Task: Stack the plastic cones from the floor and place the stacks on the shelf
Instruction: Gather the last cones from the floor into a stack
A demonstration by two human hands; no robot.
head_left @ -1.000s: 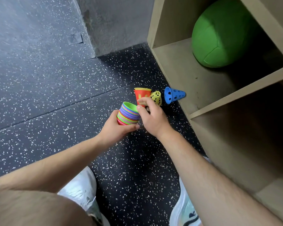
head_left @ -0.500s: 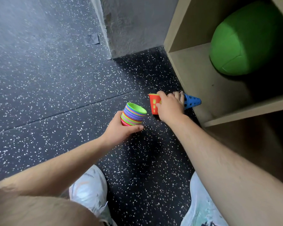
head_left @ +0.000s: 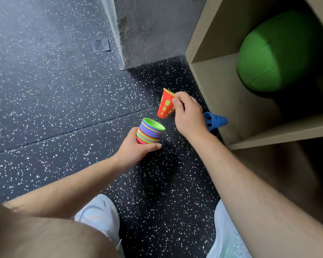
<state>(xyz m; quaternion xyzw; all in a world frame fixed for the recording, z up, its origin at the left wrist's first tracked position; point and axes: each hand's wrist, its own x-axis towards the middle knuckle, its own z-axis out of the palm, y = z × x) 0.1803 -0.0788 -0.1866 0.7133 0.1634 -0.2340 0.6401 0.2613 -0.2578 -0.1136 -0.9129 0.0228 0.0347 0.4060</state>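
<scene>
1. The dark speckled rubber floor (head_left: 54, 108) fills the left and centre of the frame. One cone remains on it.
2. The beige wooden shelf unit (head_left: 222, 90) stands at the right. A large green padded ball (head_left: 280, 53) sits in its upper compartment, and no cones are on the shelf yet.
3. The right hand (head_left: 189, 116), centre-right, has its fingers (head_left: 177, 104) pinching the rim of an orange perforated plastic cone (head_left: 165, 105). Yellow shows through the holes, so a second cone seems to be nested inside.
4. The left hand (head_left: 136, 151), just below centre, has its fingers curled round the base of a multicoloured stack of plastic cones (head_left: 150, 132). The stack's green mouth is open upward.
5. The orange cone hangs tilted, narrow end down, just above and to the right of the stack's mouth, apart from it.
6. A blue perforated plastic cone (head_left: 215, 122) lies on its side by the shelf foot, partly behind the right hand.
7. The step in hand looks like nesting. Next, the narrow end needs lining up over the mouth and dropping in. The blue cone would follow, then the shelf.
</scene>
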